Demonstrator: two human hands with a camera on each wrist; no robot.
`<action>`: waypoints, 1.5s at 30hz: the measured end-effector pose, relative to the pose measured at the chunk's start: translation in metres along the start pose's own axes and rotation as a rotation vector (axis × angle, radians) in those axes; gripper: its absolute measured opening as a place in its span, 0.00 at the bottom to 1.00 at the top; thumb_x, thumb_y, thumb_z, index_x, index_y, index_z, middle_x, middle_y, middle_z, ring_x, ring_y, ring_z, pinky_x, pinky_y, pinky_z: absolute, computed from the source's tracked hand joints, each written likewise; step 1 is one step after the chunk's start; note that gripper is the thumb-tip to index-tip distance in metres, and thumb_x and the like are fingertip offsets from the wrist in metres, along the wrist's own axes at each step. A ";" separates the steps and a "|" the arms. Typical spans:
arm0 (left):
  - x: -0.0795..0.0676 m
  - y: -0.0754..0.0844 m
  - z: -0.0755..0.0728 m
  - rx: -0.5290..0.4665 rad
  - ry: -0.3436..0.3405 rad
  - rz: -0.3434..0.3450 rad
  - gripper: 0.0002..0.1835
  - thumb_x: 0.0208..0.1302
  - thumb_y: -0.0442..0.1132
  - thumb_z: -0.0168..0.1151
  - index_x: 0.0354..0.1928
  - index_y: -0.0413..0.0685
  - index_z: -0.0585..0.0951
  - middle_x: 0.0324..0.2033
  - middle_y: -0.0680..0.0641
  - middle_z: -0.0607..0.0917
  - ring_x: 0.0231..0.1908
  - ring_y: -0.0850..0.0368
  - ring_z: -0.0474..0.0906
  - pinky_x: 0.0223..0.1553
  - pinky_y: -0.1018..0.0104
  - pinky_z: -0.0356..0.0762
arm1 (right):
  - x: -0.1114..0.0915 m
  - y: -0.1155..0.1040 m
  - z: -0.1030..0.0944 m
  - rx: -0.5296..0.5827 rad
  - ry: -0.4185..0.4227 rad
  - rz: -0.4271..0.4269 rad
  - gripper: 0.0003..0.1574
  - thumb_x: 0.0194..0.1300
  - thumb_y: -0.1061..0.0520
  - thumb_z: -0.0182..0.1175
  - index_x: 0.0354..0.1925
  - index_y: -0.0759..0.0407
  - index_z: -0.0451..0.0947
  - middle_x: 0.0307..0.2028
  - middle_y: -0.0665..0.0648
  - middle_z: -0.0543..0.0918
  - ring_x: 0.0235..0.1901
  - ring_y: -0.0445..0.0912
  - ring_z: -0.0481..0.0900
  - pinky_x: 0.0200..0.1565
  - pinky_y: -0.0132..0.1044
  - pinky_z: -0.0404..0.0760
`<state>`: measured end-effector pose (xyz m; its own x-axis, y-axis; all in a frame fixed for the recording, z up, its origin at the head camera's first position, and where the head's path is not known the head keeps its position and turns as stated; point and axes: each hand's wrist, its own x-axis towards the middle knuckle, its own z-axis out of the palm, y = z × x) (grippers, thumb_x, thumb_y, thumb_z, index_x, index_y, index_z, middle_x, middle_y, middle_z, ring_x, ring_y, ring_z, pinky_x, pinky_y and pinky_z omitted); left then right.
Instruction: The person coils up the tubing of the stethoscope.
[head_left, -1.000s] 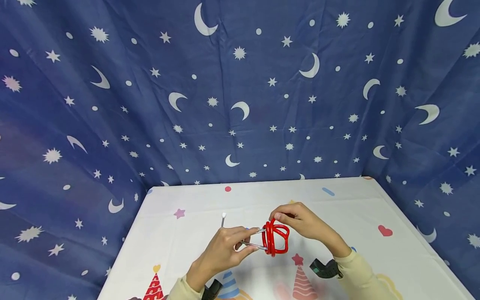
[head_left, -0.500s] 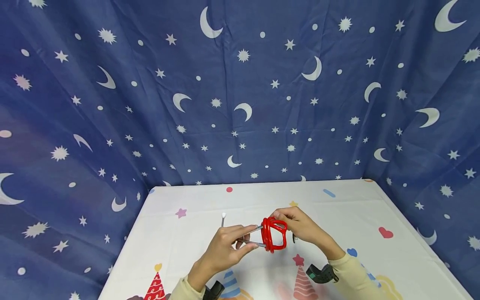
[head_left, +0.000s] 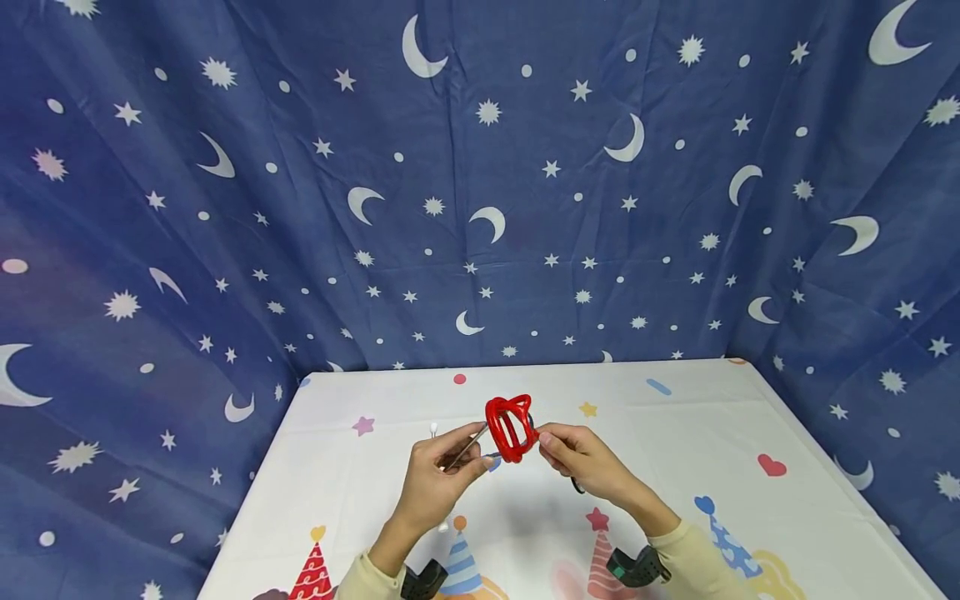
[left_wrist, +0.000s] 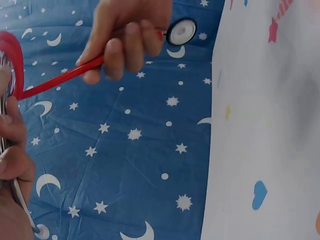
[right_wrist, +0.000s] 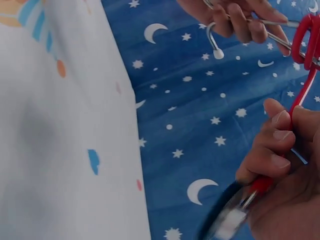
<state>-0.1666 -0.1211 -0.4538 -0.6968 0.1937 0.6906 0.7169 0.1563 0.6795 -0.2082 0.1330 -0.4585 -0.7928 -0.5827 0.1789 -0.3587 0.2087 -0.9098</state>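
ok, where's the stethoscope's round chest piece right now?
The chest piece sits at the fingertips of the right hand, clearest in the left wrist view, at the end of the red tubing held above the table.

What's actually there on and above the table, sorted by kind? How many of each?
Red-tubed stethoscope: 1
Hands: 2, left hand and right hand, both holding the stethoscope
Table with white party-print cloth: 1
Blue moon-and-star backdrop: 1
Total: 5

The right hand grips the red tube beside the round silver chest piece, above the starry blue cloth.
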 end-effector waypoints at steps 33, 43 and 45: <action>0.002 -0.012 0.002 0.186 0.187 -0.190 0.21 0.53 0.35 0.75 0.51 0.40 0.84 0.21 0.52 0.82 0.21 0.69 0.68 0.20 0.77 0.68 | -0.023 -0.025 0.023 0.018 0.051 0.063 0.23 0.74 0.55 0.54 0.61 0.65 0.74 0.30 0.61 0.82 0.23 0.37 0.78 0.28 0.36 0.83; 0.000 -0.020 0.003 0.282 0.121 -0.093 0.22 0.57 0.40 0.72 0.54 0.41 0.83 0.22 0.55 0.79 0.20 0.71 0.66 0.18 0.79 0.63 | -0.027 -0.028 0.027 0.072 0.027 0.064 0.22 0.74 0.55 0.53 0.60 0.66 0.74 0.30 0.62 0.81 0.22 0.36 0.77 0.27 0.35 0.82; -0.001 -0.022 0.003 0.293 0.120 -0.076 0.22 0.57 0.39 0.73 0.53 0.40 0.83 0.22 0.55 0.79 0.21 0.72 0.66 0.18 0.80 0.63 | -0.027 -0.027 0.027 0.080 0.030 0.071 0.23 0.75 0.55 0.53 0.61 0.67 0.73 0.30 0.62 0.81 0.22 0.36 0.76 0.27 0.35 0.82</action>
<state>-0.1814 -0.1215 -0.4703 -0.7335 0.0577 0.6772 0.6272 0.4412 0.6418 -0.1635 0.1221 -0.4486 -0.8293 -0.5450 0.1231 -0.2617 0.1843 -0.9474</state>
